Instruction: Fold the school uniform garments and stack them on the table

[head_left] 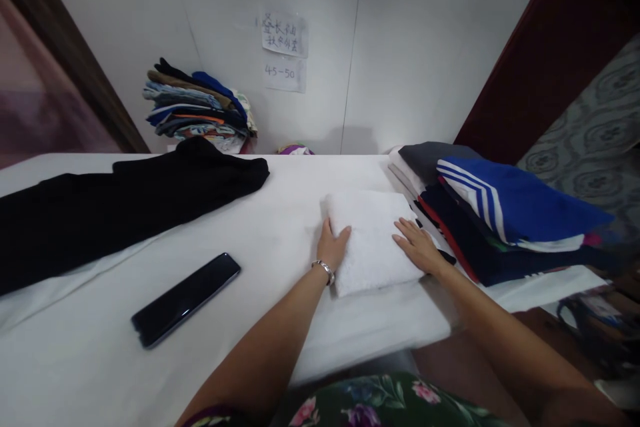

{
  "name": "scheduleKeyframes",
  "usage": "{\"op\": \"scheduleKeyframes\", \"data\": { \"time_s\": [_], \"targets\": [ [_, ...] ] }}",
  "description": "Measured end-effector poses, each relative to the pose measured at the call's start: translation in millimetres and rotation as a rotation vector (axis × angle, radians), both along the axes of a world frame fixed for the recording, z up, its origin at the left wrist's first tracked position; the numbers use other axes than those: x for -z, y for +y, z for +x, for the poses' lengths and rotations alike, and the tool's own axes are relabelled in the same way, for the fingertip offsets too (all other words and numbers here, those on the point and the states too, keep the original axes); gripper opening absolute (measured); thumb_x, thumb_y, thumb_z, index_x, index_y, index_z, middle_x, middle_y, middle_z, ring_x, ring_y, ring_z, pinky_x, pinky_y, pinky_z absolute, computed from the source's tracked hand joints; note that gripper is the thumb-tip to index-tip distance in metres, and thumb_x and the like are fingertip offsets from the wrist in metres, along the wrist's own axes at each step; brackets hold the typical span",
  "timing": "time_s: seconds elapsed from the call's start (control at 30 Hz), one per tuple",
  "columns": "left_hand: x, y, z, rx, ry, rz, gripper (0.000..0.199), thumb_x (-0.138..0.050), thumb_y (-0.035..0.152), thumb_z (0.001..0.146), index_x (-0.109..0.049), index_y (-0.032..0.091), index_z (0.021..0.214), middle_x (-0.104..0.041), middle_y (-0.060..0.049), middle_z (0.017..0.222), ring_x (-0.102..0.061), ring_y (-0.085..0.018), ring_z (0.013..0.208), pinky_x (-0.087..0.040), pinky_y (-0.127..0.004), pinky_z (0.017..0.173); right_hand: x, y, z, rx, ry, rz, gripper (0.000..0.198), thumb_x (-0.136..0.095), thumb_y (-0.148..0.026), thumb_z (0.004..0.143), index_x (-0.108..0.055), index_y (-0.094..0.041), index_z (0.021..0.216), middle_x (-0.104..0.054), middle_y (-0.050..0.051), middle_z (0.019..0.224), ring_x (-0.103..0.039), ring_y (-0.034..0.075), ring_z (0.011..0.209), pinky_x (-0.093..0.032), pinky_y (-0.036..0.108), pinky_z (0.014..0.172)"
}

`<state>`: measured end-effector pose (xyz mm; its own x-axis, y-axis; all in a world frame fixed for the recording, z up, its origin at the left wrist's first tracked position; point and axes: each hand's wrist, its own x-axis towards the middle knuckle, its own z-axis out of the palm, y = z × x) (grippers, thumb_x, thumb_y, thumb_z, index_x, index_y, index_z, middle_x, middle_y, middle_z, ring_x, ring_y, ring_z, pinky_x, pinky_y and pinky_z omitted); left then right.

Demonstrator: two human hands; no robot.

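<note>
Two-handed squaring of a folded white fleecy garment, seen from above. The garment lies flat on the white desk, in front of the person and just left of a stack of folded clothes topped by a blue garment with white stripes. The left hand, with a bracelet at its wrist, lies along the left edge, thumb on the upper face and apart from the fingers; whether the fingers close beneath the edge cannot be told. The right hand is open, palm down, fingers spread over the right part of the upper face, gripping nothing.

The step in hand is judged to be the flattening and squaring of the fold. It is probably best done with the left hand as a fixed stop, so that the right hand can press and smooth outward without the whole bundle sliding. Pressure should be broad and even, since a soft, thick pile is likely to spring back and round off the corners under fingertip prodding. The near edge deserves a check for layers that jut out. On the right, a careful stroke would end at the garment's edge, as the stack is close enough to be nudged. The smartphone and the spread black garment lie well to the left, outside the working area
</note>
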<state>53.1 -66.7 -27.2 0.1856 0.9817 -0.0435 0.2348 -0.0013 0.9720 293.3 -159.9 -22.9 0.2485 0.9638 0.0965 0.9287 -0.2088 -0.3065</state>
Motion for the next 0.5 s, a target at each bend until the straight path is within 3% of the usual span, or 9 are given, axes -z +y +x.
{"op": "scheduleKeyframes", "data": {
  "time_s": [0.13, 0.3, 0.4, 0.5],
  "targets": [
    [1.0, 0.0, 0.5, -0.015, 0.002, -0.024, 0.072, -0.06, 0.044, 0.082, -0.033, 0.015, 0.143, -0.047, -0.015, 0.142, -0.047, -0.028, 0.128, -0.034, -0.039, 0.107, -29.0, 15.2, -20.8, -0.038, -0.114, 0.01, 0.06, -0.029, -0.058, 0.093, -0.045, -0.024, 0.14, -0.03, 0.011, 0.153, -0.019, 0.03, 0.143, -0.013, 0.058, 0.113],
    [-0.1, -0.3, 0.6, 0.001, -0.012, -0.025, 0.073, -0.059, 0.044, 0.083, -0.032, 0.014, 0.143, -0.045, -0.016, 0.144, -0.044, -0.027, 0.131, -0.033, -0.037, 0.108, -71.7, 66.9, -76.3, -0.284, -0.069, 0.075, 0.063, -0.028, -0.06, 0.093, -0.035, -0.025, 0.145, -0.018, 0.009, 0.157, -0.01, 0.025, 0.146, -0.009, 0.053, 0.114],
    [-0.2, 0.7, 0.3, -0.005, -0.005, -0.044, 0.073, -0.06, 0.044, 0.082, -0.032, 0.014, 0.143, -0.041, -0.017, 0.147, -0.04, -0.027, 0.134, -0.031, -0.036, 0.11, -71.4, 103.7, -102.5, -0.348, -0.037, 0.063, 0.067, -0.029, -0.061, 0.092, -0.027, -0.025, 0.149, -0.012, 0.007, 0.159, -0.003, 0.023, 0.146, -0.004, 0.051, 0.115],
    [1.0, 2.8, 0.1, -0.041, 0.003, -0.045, 0.072, -0.063, 0.039, 0.08, -0.034, 0.014, 0.141, -0.041, -0.017, 0.146, -0.04, -0.027, 0.134, -0.031, -0.037, 0.11, -52.1, 130.2, -112.4, -0.302, 0.048, -0.15, 0.065, -0.028, -0.057, 0.094, -0.028, -0.022, 0.148, -0.018, 0.009, 0.157, -0.008, 0.025, 0.146, -0.005, 0.051, 0.114]
  ]
}}
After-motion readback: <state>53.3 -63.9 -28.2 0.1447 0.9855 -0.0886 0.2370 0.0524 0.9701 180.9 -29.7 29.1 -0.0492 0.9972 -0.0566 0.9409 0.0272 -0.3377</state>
